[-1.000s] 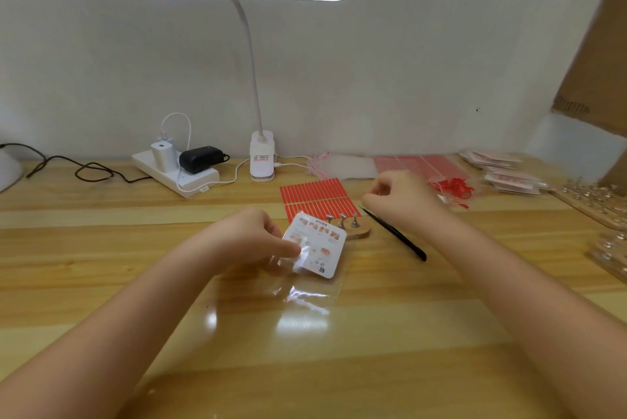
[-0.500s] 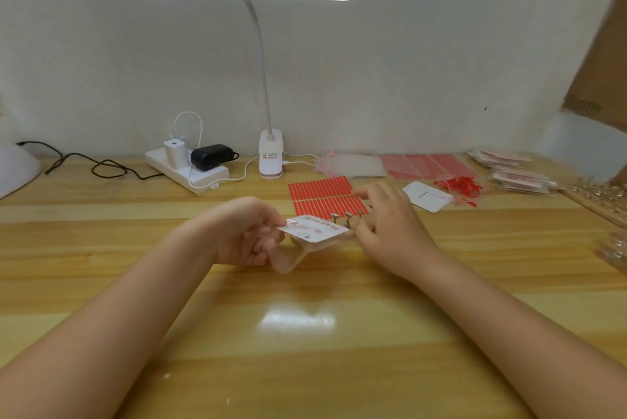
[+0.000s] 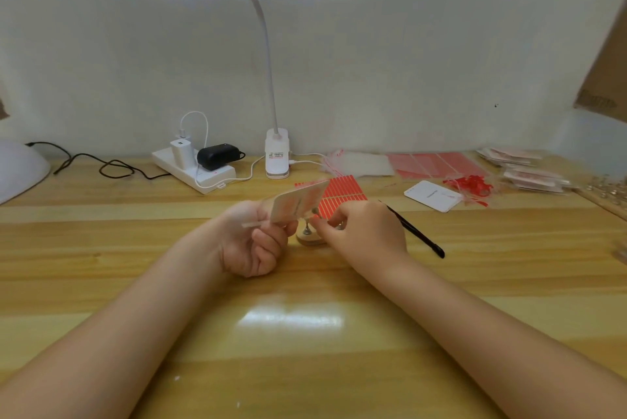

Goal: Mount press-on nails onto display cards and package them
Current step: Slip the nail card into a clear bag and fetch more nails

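Observation:
My left hand point(image 3: 252, 242) holds a white display card with pink print point(image 3: 298, 201), tilted up above the table's middle; a clear bag seems to wrap it, but blur hides the detail. My right hand point(image 3: 363, 232) has its fingers curled at the card's lower right edge, over a small wooden stand with metal pegs point(image 3: 307, 236). Whether it pinches something there is hidden. A red sticker sheet point(image 3: 342, 196) lies just behind the card.
Black tweezers point(image 3: 415, 232) lie right of my right hand. A blank white card point(image 3: 432, 195), red ties point(image 3: 470, 184), clear bags point(image 3: 359, 162) and packed sets point(image 3: 529, 174) sit at the back right. A desk lamp point(image 3: 276, 157) and power strip point(image 3: 193, 169) stand behind.
My left hand lifted the card off the table and tilted it upright. My right hand came in from behind the card to its lower right edge.

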Tool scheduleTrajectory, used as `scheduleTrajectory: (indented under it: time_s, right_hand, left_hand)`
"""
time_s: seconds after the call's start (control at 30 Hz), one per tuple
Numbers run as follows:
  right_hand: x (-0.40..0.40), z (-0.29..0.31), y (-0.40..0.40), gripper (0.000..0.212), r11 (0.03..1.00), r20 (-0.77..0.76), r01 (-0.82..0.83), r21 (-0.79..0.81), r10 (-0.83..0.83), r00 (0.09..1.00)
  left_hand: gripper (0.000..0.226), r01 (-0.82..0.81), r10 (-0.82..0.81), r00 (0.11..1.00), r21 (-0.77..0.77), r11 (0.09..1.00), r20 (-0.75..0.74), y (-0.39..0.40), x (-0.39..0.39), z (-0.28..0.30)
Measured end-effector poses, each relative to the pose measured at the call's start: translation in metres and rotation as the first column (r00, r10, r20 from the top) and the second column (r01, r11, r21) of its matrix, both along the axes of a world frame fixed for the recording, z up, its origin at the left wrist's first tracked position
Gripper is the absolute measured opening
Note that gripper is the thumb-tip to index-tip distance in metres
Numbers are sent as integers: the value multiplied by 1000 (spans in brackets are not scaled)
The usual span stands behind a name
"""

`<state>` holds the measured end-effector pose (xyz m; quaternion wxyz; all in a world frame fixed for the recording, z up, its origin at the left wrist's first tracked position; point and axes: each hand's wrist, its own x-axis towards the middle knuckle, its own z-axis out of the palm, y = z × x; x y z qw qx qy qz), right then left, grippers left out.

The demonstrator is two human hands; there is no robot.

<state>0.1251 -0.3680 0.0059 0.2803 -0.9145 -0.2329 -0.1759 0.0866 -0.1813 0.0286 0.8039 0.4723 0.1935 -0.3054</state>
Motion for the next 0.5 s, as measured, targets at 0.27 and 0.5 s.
scheduleTrajectory:
  time_s: [0.27, 0.5]
  right_hand:
    - [0, -2, 1, 17, 997, 104, -65, 28, 62, 993]
    - [2, -2, -2, 18, 992, 125, -125, 32, 120, 985]
  left_hand:
    - [29, 4, -5, 1000, 49, 999, 11, -3, -1, 2]
    - [35, 1, -1, 1000, 43, 999, -17, 1, -1, 1]
